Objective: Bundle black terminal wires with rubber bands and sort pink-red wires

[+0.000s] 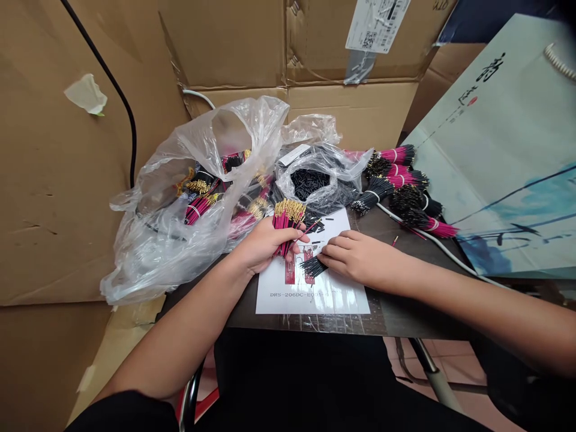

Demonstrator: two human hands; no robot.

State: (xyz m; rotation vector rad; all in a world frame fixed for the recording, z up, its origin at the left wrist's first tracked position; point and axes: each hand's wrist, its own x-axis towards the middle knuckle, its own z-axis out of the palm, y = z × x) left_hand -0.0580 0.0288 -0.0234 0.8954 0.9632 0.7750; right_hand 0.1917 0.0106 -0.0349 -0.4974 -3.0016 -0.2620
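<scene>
Printed sheet (315,303) lying at the front of the desk (405,312), open bag of small tubes (310,183) sitting behind it, large plastic bag (153,258) holding wire bundles spreading to the left, more tied bundles (400,178) lying right, paper bag (508,162) standing beyond them, cardboard boxes (243,48) standing behind.

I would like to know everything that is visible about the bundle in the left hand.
The bundle is made of many thin, straight strands, pink and black, with gold-coloured, metallic-looking tips gathered at the far end. The left hand grips it, thumb across the strands. It lies over the white sheet, just on the near side of the open clear bag. Whether it touches the sheet is unclear.
</scene>
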